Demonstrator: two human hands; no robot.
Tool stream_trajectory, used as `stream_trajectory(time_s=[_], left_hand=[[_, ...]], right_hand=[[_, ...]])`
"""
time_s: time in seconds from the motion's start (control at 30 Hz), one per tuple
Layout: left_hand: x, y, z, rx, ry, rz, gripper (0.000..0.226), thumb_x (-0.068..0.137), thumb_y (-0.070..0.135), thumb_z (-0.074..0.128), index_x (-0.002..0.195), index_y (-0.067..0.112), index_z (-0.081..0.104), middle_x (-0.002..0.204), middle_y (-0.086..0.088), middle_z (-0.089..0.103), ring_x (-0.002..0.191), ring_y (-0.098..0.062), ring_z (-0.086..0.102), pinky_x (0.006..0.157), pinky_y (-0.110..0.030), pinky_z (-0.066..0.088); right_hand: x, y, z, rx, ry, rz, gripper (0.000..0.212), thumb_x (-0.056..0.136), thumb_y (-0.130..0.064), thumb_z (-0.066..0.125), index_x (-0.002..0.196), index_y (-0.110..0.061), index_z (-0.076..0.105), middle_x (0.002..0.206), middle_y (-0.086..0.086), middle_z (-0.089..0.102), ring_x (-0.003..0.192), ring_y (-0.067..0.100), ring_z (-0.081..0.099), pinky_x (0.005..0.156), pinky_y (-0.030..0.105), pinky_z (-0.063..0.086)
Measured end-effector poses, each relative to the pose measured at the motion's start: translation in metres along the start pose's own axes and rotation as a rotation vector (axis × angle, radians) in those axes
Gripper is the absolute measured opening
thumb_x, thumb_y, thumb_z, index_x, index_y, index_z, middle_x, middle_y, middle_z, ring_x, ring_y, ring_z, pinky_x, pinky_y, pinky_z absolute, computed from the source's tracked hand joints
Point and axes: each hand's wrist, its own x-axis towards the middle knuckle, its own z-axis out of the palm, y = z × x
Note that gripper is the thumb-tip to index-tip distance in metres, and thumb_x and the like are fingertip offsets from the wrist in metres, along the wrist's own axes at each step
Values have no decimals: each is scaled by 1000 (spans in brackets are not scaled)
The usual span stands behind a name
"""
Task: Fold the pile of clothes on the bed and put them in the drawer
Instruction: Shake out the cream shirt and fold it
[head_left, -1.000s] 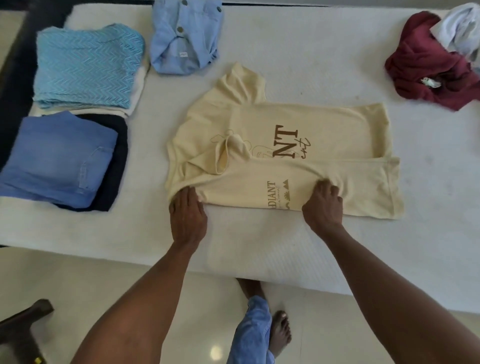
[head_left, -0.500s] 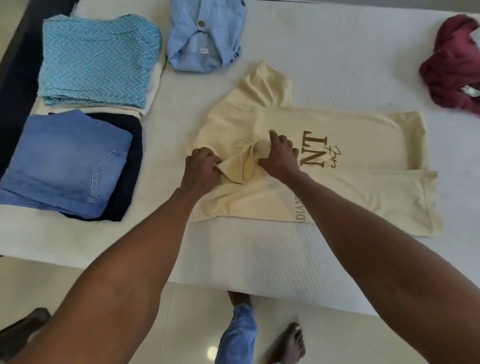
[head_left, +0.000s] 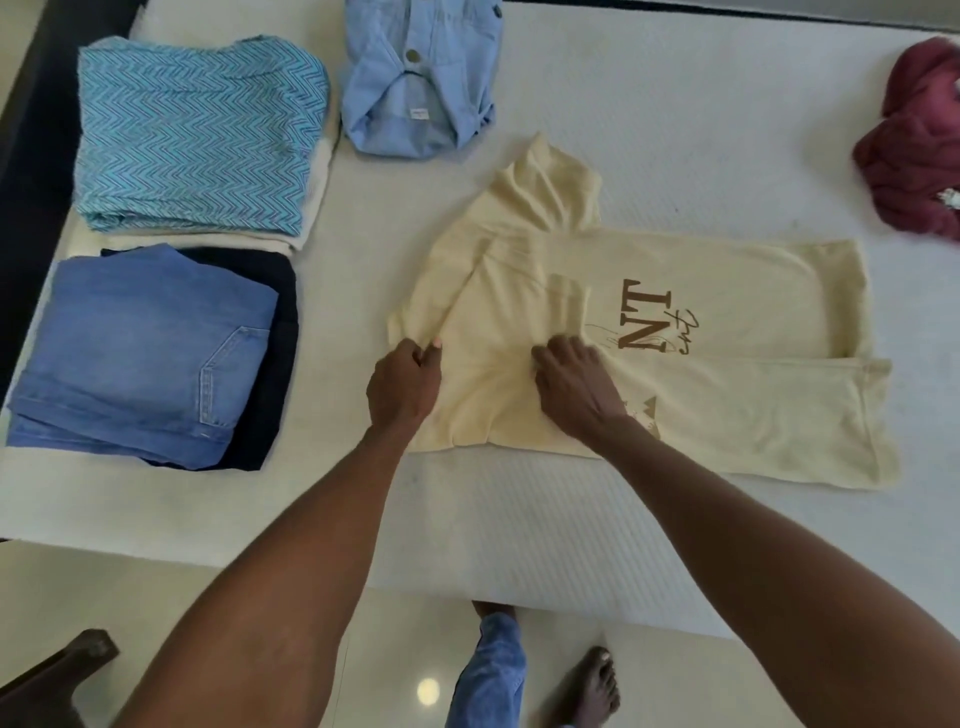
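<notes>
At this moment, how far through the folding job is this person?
Done: folded chevron top, jeans and light blue shirt lie on the bed. In hand: the cream T-shirt has its near side folded over; the left hand pinches its shoulder edge while the right hand presses the middle. Left: its far sleeve, the crumpled maroon garment, and the drawer step; no drawer is in view.

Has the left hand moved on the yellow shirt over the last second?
Yes. The left hand went from the shirt's near hem up toward the collar end of the yellow shirt, where it now pinches a fold.
</notes>
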Motion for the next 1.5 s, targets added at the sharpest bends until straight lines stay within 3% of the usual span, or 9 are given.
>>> stream_trajectory(time_s=[0.23, 0.43, 0.6, 0.7, 0.87, 1.07, 1.2, 1.33, 1.5], left_hand=[[-35, -12, 10, 154, 99, 88, 29, 107, 31, 32, 110, 4, 44, 92, -27, 67, 85, -45, 63, 68, -41, 38], [-14, -36, 4, 307, 161, 109, 29, 107, 22, 28, 120, 0, 42, 99, -26, 65, 84, -42, 63, 74, -46, 44], [-54, -6, 39, 359, 330, 326, 41, 88, 7, 39, 126, -1, 51, 121, -27, 55, 106, -41, 54, 92, -49, 40], [-89, 20, 70, 462, 1, 674, 50, 101, 30, 38, 146, 9, 42, 152, -22, 36, 139, -38, 35, 114, -52, 29], [-106, 21, 96, 570, -141, 339, 61, 105, 43, 21, 158, 20, 1, 166, -6, -8, 151, -29, -11, 118, -60, -7], [-126, 75, 127, 581, -210, 619, 64, 103, 34, 32, 158, 24, 1, 166, -8, -6, 152, -30, -9, 120, -54, -4], [-129, 85, 144, 575, -258, 464, 68, 102, 53, 23, 157, 28, -8, 164, -4, -18, 150, -28, -17, 118, -60, -7], [-126, 87, 142, 603, -265, 348, 84, 93, 74, 18, 155, 27, -13, 163, -4, -22, 150, -26, -20, 116, -59, -11], [-119, 100, 126, 625, -120, 394, 56, 105, 39, 25, 154, 13, 21, 162, -5, 21, 145, -26, 24, 111, -54, 25]], right_hand=[[-43, -18, 16, 109, -191, 65, 63, 103, -40, 37, 157, -14, 17, 162, 13, 19, 150, 31, 15, 121, 42, 17], [-122, 27, 29, -11, -237, 167, 66, 102, -56, 12, 156, -27, -12, 163, -2, -21, 147, 13, -28, 120, 34, -16], [-131, 27, 20, 102, -156, 343, 67, 103, -55, 15, 156, -23, -10, 163, -3, -20, 148, 12, -23, 122, 32, -12], [-130, 41, 11, 130, -163, 370, 64, 104, -51, 16, 156, -24, -11, 162, -3, -20, 149, 14, -22, 122, 35, -11], [-168, 116, -1, 163, -126, 732, 69, 103, -55, 13, 157, -18, -10, 165, 1, -16, 150, 17, -18, 123, 40, -9], [-187, 163, -28, 81, -108, 695, 67, 102, -54, 23, 158, -25, 0, 166, 2, -6, 153, 25, -2, 121, 42, 2], [-194, 182, -36, 108, -85, 947, 75, 102, -55, 21, 157, -10, -2, 166, 9, -5, 152, 28, -3, 123, 44, 2], [-183, 197, -49, 100, -106, 664, 65, 101, -27, 28, 158, -21, -2, 166, 2, -8, 152, 28, -4, 122, 45, 6], [-182, 222, -53, 127, -187, 852, 64, 105, -39, 21, 158, -8, 0, 166, 6, -4, 152, 25, -4, 123, 44, 4]])
